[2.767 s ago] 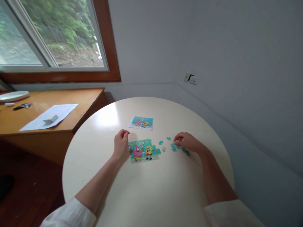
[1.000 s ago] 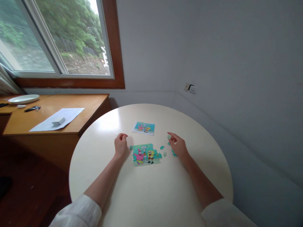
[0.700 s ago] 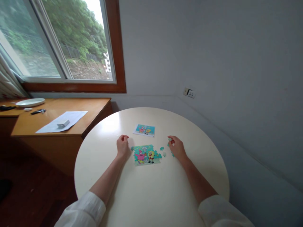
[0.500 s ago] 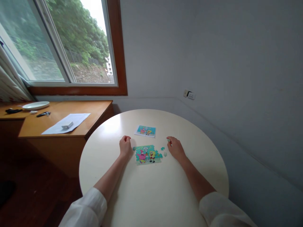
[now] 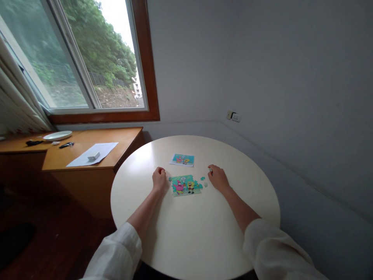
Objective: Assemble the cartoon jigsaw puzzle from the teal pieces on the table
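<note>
On the round white table lies a partly joined jigsaw puzzle (image 5: 186, 186) with cartoon figures on teal; its right side is ragged. My left hand (image 5: 159, 179) rests in a loose fist just left of it, with no piece visible in the fingers. To the right, my right hand (image 5: 219, 179) pinches a small greenish puzzle piece (image 5: 210, 170) between thumb and fingertips. Between that hand and the puzzle lie a loose teal piece (image 5: 203, 178) and a pale piece (image 5: 205, 184). A picture card (image 5: 182, 160) with the same scene lies beyond the puzzle.
The round table (image 5: 198, 237) has a curved edge close to my forearms. At left stands a wooden desk (image 5: 128, 144) with a paper sheet (image 5: 101, 149), a small white box (image 5: 93, 156) and a white plate (image 5: 57, 135). A wall socket (image 5: 236, 117) is at the back.
The view has shifted slightly, so the table sits a little further right. Both hands keep about the same places beside the puzzle, and the right still holds its piece.
</note>
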`<action>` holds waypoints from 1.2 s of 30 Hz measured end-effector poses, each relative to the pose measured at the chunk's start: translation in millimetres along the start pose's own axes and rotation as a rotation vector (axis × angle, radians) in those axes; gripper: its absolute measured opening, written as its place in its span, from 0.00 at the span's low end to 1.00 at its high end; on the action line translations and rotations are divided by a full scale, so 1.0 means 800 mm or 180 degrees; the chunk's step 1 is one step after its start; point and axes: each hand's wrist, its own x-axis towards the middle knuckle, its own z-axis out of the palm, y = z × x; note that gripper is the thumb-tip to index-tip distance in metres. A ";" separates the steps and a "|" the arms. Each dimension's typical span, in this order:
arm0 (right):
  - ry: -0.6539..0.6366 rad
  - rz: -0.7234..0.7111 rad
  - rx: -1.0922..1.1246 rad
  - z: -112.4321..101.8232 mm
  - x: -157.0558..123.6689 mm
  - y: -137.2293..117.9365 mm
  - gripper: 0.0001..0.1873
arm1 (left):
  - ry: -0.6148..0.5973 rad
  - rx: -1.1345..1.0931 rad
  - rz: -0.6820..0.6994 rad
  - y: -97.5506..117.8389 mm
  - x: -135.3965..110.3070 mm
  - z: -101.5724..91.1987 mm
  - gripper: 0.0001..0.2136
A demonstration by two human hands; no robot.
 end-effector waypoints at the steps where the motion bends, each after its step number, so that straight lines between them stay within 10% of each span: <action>1: 0.0005 0.0015 -0.0024 0.000 0.000 0.000 0.15 | -0.0046 0.0052 0.0034 0.002 -0.004 -0.003 0.07; 13: 0.0042 0.0080 -0.0021 -0.004 0.003 -0.002 0.15 | -0.1068 0.1268 0.0973 0.003 -0.057 -0.032 0.17; 36: 0.0084 0.0104 0.0066 -0.004 0.005 -0.005 0.15 | -0.1185 0.1931 0.1165 0.011 -0.064 -0.029 0.20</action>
